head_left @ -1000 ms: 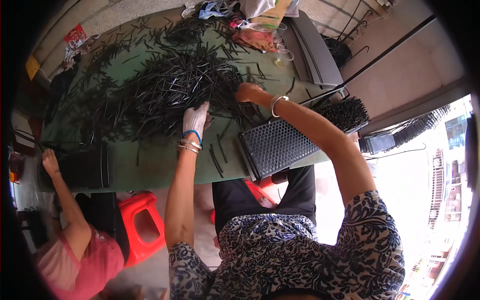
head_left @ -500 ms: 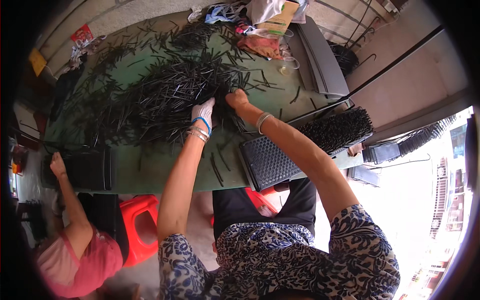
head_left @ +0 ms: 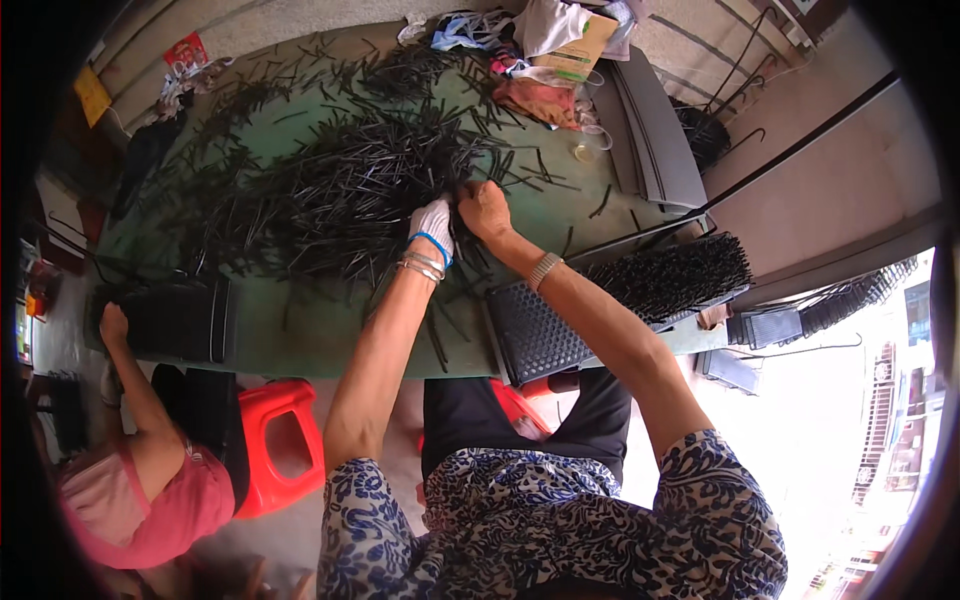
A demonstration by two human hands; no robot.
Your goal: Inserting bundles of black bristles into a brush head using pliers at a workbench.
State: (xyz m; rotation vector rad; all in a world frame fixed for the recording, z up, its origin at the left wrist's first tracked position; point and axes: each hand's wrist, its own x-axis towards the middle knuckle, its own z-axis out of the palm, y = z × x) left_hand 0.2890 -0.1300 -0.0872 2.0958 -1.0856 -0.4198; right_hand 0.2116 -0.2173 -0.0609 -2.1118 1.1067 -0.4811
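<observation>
A large heap of thin black strips (head_left: 370,175) lies on the green table (head_left: 300,335). My left hand (head_left: 432,222), in a white glove, is at the heap's near right edge with its fingers closed; their tips are lost among the dark strips. Close beside it, my bare right hand (head_left: 485,210) is closed too, its fingertips turned toward the glove. What either hand pinches is too small or hidden to make out. Right of my hands, under my right forearm, stands a black perforated panel (head_left: 540,325), its right part filled with upright black strips (head_left: 680,270).
Grey sheets (head_left: 645,135) are stacked at the far right, beside cloths and a cardboard box (head_left: 575,50). A dark rod (head_left: 800,145) slants across the right side. At left, another person's hand (head_left: 113,325) rests near a black panel (head_left: 175,320); a red stool (head_left: 280,450) stands below.
My hands have drawn closer together at the heap's edge, and my right wrist has come slightly nearer to me. The whole view has shifted a little. The other person's hand stays by the left panel.
</observation>
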